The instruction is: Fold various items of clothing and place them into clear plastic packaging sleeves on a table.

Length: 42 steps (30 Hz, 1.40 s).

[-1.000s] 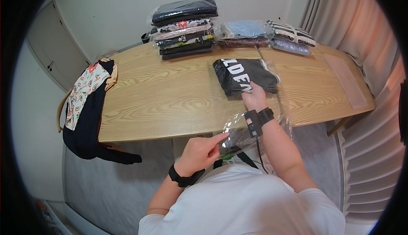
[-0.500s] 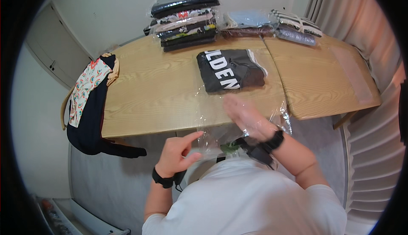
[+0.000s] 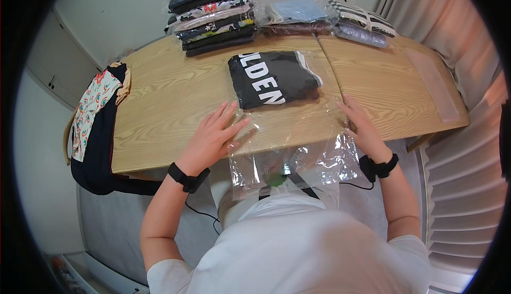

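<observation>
My left hand [image 3: 210,134] and right hand [image 3: 362,123], fingers spread flat, pin the clear plastic bag [image 3: 290,150] to the surface [image 3: 159,113]. Folded black T-shirt [image 3: 274,78] at 12 o'clock of the bag, ready.

Clear plastic bag [image 3: 290,158]: lower edge drapes off the light wooden tabletop [image 3: 159,113] and is hidden behind the person's white shirt [image 3: 298,246]. Small green item [image 3: 275,179] behind the film: too blurred to identify. Stack of bagged folded garments [image 3: 215,9]: top cut off by the picture's rim. Dark garment on chair [image 3: 98,150]: the chair mostly covered.
</observation>
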Tool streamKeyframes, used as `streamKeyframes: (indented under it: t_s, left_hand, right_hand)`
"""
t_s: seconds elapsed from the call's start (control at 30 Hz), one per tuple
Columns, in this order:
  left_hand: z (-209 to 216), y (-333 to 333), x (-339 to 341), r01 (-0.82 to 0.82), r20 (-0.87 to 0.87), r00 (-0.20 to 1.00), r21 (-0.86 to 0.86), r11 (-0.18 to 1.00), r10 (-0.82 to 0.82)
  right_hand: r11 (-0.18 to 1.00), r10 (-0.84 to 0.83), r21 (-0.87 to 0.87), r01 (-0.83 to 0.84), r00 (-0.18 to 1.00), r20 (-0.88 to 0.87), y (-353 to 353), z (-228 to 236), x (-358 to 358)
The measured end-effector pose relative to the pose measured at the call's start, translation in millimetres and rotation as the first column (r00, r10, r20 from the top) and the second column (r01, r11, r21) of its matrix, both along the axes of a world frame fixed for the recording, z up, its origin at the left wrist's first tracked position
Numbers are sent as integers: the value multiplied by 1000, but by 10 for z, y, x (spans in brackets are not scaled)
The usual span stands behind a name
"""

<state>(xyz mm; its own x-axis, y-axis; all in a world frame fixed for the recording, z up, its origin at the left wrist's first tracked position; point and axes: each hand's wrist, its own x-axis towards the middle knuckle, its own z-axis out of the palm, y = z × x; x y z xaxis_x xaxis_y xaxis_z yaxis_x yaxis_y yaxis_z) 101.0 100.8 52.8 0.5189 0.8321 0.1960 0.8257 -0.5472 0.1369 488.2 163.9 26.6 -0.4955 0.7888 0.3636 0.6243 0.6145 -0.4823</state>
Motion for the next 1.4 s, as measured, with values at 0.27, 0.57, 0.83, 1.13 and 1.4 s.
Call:
streamKeyframes:
  t_s: [0.27,0.57,0.83,1.13,1.4]
  left_hand:
    - [-103,-95,-243,24,105,994,-41,999,-19]
    - [-144,-256,-302,4,166,986,140,990,-27]
    - [-243,12,-473,169,448,887,-98,981,-108]
    - [1136,263,-409,16,856,505,-137,991,110]
    - [1238,432,-491,27,878,427,-252,967,217]
  right_hand:
    - [996,57,-71,-53,997,61,86,-134,75]
    - [990,48,131,-51,999,22,-99,-31,-255]
    - [982,186,-20,-186,983,-10,165,-70,-257]
    - [910,22,-266,-318,677,-736,427,1233,-573]
    - [866,-61,-327,-378,570,-820,575,1315,-787]
